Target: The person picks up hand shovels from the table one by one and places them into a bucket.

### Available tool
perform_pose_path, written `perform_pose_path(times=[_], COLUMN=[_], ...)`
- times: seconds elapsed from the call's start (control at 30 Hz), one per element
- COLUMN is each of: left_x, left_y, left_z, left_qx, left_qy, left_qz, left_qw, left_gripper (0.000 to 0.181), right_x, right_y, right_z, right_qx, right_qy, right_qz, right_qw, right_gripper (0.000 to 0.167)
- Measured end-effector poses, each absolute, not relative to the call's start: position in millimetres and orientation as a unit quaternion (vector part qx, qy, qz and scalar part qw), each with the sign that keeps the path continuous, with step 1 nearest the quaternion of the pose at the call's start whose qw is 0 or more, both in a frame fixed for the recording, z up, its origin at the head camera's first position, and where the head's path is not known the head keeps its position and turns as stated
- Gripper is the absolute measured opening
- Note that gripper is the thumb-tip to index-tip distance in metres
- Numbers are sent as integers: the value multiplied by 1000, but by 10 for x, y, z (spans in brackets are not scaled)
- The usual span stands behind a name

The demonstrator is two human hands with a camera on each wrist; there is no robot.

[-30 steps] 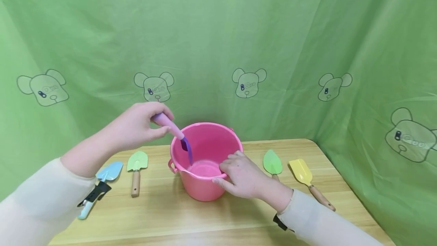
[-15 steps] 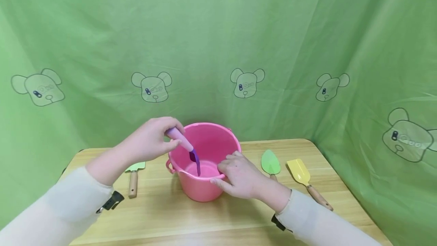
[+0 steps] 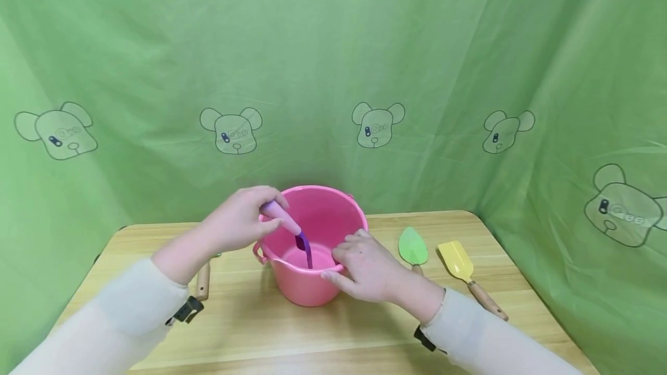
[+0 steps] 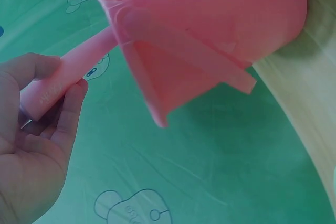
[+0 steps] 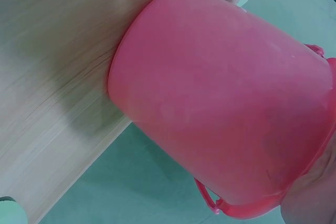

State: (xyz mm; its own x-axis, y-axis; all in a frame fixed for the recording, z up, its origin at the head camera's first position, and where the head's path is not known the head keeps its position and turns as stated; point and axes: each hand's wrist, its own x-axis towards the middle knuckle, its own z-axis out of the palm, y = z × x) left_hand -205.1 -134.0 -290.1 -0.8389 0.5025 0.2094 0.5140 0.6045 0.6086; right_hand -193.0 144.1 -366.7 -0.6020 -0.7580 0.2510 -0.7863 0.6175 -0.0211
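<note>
The left grip pinches the lilac handle of a purple trowel, whose long axis slants down from upper left to lower right, its blade pointing down inside the pink bucket. Open room lies between the blade and the right grip, which holds the bucket's right rim. The bucket stands near the far edge of the desk, well apart from the side edges. A wooden handle lies left; a green trowel and yellow shovel lie right.
</note>
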Motion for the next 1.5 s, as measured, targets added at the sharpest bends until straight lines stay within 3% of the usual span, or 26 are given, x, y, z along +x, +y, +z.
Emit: perform_pose_path(times=[0.5, 0.97, 1.5], left_x=[-2142, -2147, -2218], left_y=[-1225, -1050, -863], left_z=[-3112, -3181, -3309], left_qx=[-271, -269, -299], left_qy=[-897, -889, -899], left_qz=[-350, -370, -320], left_qw=[18, -33, 14], left_gripper=[19, 20, 19], right_x=[-1945, -1936, -1946], right_y=[1444, 1433, 1439], right_z=[-3679, -3671, -3681], right_qx=[436, 436, 443], right_qy=[-890, -889, -885], right_qz=[64, 72, 69], right_qw=[116, 115, 125], right_gripper=[42, 40, 39])
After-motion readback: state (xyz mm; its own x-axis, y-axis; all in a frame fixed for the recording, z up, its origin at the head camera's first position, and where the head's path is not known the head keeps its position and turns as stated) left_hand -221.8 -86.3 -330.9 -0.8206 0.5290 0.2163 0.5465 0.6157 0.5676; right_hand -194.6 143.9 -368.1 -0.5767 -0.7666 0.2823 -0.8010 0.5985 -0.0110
